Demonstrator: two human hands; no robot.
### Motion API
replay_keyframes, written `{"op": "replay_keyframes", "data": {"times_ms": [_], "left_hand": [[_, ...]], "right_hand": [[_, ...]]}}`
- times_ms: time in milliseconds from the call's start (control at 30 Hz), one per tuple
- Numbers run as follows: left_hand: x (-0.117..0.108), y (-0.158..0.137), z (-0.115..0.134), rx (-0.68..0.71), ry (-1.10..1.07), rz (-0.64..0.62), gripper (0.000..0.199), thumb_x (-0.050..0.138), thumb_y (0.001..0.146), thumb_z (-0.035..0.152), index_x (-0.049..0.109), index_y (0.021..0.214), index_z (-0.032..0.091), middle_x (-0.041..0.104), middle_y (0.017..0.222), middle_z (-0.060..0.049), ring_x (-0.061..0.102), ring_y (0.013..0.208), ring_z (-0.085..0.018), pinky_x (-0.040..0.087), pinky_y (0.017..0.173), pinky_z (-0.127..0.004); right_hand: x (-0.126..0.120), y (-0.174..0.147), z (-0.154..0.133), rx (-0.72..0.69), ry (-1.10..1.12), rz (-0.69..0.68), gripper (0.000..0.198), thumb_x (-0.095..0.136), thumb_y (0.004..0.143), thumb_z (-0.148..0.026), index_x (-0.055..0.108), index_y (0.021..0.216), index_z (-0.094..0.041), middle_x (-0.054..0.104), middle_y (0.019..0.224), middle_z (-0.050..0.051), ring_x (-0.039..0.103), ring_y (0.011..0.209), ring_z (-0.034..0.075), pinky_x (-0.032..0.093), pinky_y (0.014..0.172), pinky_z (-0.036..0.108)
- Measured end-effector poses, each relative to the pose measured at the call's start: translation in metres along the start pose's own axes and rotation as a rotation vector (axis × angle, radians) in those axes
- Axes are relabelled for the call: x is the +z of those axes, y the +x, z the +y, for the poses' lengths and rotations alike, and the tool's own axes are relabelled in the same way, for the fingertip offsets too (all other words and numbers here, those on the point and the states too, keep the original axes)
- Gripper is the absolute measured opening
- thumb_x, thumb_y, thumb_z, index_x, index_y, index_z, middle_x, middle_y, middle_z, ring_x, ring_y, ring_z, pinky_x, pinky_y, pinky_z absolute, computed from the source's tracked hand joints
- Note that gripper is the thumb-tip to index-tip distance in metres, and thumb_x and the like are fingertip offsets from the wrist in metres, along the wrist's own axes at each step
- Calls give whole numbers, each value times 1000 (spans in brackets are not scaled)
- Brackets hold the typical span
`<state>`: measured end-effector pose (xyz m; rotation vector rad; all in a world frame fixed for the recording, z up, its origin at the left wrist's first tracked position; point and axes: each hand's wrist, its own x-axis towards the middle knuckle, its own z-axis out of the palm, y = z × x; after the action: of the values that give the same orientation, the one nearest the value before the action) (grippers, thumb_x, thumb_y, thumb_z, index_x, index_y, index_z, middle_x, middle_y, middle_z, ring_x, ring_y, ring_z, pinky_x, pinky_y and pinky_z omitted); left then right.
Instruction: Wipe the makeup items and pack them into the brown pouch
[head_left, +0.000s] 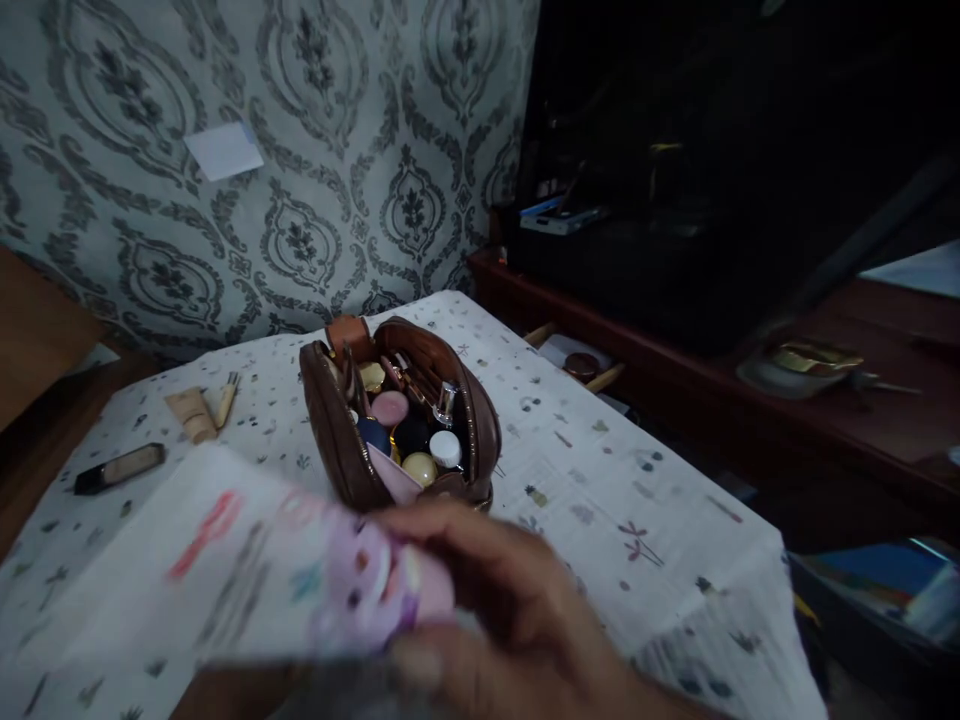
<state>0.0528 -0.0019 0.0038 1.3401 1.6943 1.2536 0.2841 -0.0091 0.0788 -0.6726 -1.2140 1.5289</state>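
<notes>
My right hand (517,610) comes in from the lower right with fingers closed round the cap end of a white tube (262,570). The tube has pink and purple print with a cartoon face and is blurred by motion. Below it a dim brownish shape (232,692) looks like part of my left hand, its fingers hidden. Just beyond the tube stands an unzipped brown cosmetic bag (330,430), packed with several jars, bottles and slim items. A white-capped bottle (446,450) and a pink round lid (389,408) show inside.
On the patterned white tablecloth (592,500), to the left, lie a beige tube (192,413), a slim tube (227,398) and a dark-capped bottle (124,467). A dark red cabinet (675,420) with a large black screen (675,150) borders the table's right side.
</notes>
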Motion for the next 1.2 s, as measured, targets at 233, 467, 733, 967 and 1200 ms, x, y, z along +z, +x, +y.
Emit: {"op": "replay_keyframes", "data": {"times_ms": [233,467,733,967,1200], "left_hand": [[-14,23,-36,1000,378,-141,44,65,78,13,72,119,28,71,108,-14,67,101,-29,55,86,-36],[-9,22,-40,1065,540,-181,33,52,89,11,63,118,19,65,112,-15,63,103,-25,54,83,-34],[-9,26,-35,1138,597,-198,25,46,94,13,59,115,17,61,109,-13,60,104,-22,52,85,-30],[-7,28,-32,1084,562,-252,23,45,95,15,57,114,15,60,107,-13,60,99,-22,52,83,-33],[-10,27,-28,1001,540,-310,21,46,94,15,56,112,15,60,105,-13,59,96,-23,52,79,-34]], "right_hand": [[-36,6,-29,-310,-606,400,23,74,84,-36,72,105,-24,69,80,3,64,65,14,55,56,25],[-37,18,-35,-326,-520,447,28,76,84,-41,66,100,-21,72,82,3,69,67,16,61,62,29],[-57,61,-31,-304,-735,429,25,70,82,-41,57,86,-20,69,87,4,67,74,18,56,60,30],[-52,72,-35,-370,-941,420,19,65,86,-39,59,84,-21,67,80,5,64,70,20,52,58,30],[-58,61,-28,-384,-986,452,24,70,83,-45,61,86,-22,69,81,6,67,69,24,52,57,35]]}}
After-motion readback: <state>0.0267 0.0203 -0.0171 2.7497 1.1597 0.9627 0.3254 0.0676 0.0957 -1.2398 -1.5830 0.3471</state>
